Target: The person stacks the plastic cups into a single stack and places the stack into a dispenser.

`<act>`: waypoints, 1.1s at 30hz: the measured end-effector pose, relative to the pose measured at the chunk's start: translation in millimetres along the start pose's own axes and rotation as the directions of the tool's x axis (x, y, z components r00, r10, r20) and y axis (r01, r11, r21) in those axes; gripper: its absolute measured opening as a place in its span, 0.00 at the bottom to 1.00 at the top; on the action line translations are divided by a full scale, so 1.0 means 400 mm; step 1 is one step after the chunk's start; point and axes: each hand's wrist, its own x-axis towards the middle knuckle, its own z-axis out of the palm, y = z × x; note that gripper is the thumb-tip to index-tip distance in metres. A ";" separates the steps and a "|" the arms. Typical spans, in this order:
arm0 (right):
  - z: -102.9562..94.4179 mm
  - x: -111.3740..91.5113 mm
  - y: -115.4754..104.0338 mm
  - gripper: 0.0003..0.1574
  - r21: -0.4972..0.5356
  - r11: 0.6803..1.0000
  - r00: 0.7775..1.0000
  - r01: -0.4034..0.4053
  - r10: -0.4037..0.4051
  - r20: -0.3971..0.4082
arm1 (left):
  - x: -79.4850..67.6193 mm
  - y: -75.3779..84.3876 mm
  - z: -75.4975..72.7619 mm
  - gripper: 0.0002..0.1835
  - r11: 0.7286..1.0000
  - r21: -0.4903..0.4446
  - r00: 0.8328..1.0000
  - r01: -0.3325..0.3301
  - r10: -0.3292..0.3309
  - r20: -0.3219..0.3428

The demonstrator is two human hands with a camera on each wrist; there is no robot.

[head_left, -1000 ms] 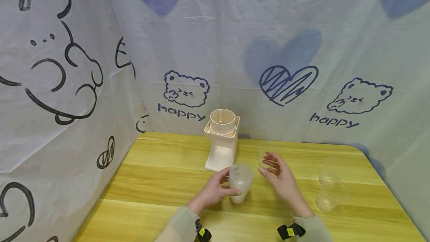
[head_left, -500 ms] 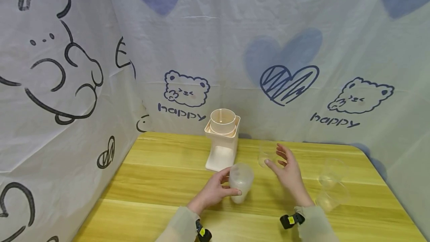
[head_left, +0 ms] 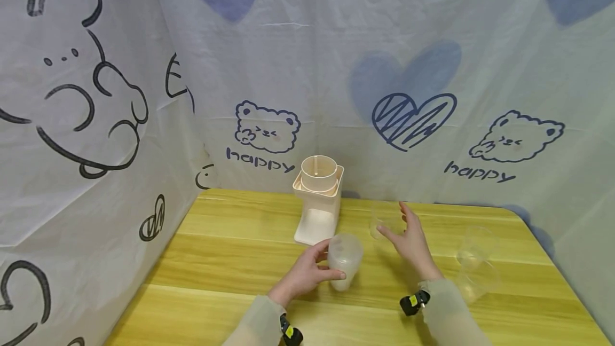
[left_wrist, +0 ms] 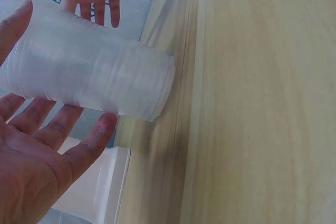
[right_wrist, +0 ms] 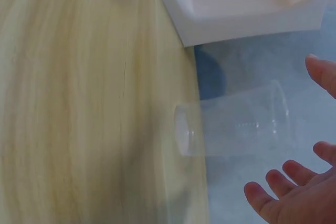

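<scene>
My left hand [head_left: 305,271] grips a stack of clear plastic cups [head_left: 347,260] by its side, thumb in front and fingers round the far side. In the left wrist view the nested rims of the cup stack [left_wrist: 94,66] show close together. A single clear plastic cup [head_left: 381,220] stands upright near the back edge, right of the pale dispenser. My right hand [head_left: 410,240] is just to the right of that cup, thumb and fingers spread. The right wrist view shows a gap between the fingers [right_wrist: 257,195] and the single cup [right_wrist: 236,124].
A cream dispenser-like stand [head_left: 319,204] with a round open cylinder on top stands at the back, left of the single cup. Two more clear cups [head_left: 473,255] are on the right of the wooden table [head_left: 216,260]. A printed cloth [head_left: 326,68] hangs behind.
My right hand has shifted right from the single cup and its fingers have spread wider. The left hand and its stack of cups stay in place.
</scene>
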 end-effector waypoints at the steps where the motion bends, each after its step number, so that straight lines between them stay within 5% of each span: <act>1: -0.001 0.002 -0.001 0.59 -0.003 1.000 1.000 -0.011 0.011 0.003 | 0.000 0.000 0.000 0.37 1.000 -0.001 1.000 0.001 -0.001 -0.001; 33: 0.024 0.057 0.026 0.55 0.046 0.986 0.985 -0.160 0.156 0.079 | 0.003 -0.006 -0.003 0.38 1.000 0.014 1.000 0.001 -0.001 -0.001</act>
